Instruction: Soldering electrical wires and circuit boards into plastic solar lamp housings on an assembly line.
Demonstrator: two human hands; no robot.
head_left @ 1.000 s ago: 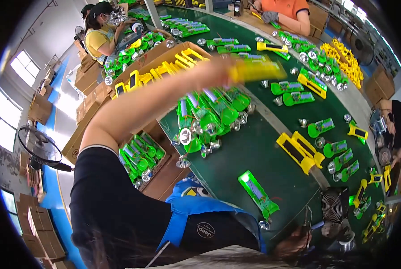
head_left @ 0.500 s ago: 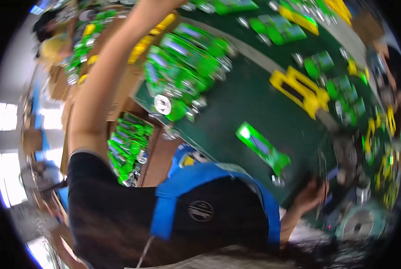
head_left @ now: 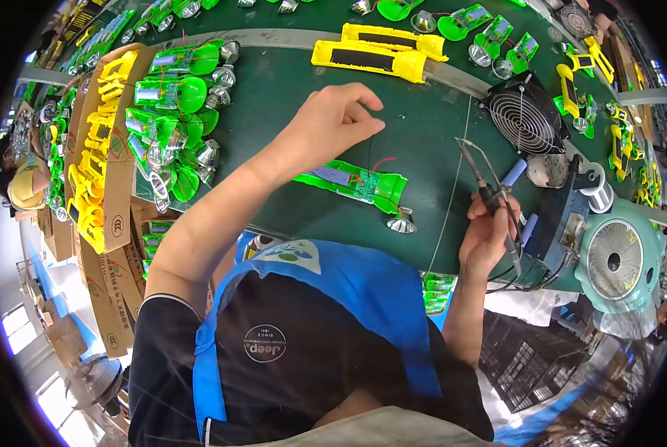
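My left hand [head_left: 333,123] hovers above the green bench [head_left: 259,97], thumb and forefinger apart and nothing visible between them. Below it lies a green lamp housing [head_left: 356,185] holding a pale blue battery, a small circuit board and a red wire. A shiny reflector [head_left: 401,222] sits at its near right end. To the right, my right hand [head_left: 490,232] grips a soldering iron [head_left: 488,192] by its dark handle, with the tip pointing up and away. Beside it is a second bent metal rod or wire, whose link to the iron is unclear.
A box of yellow frames [head_left: 99,156] and a pile of green lamp housings [head_left: 173,97] stand left. Two yellow frames [head_left: 374,56] lie at the back. On the right are a black fan [head_left: 526,119], a solder spool [head_left: 596,190] and a round green fan [head_left: 613,257].
The view has turned and become sharper. My left hand has come from the far upper left to above the lamp housing. My right hand now clearly holds the soldering iron.
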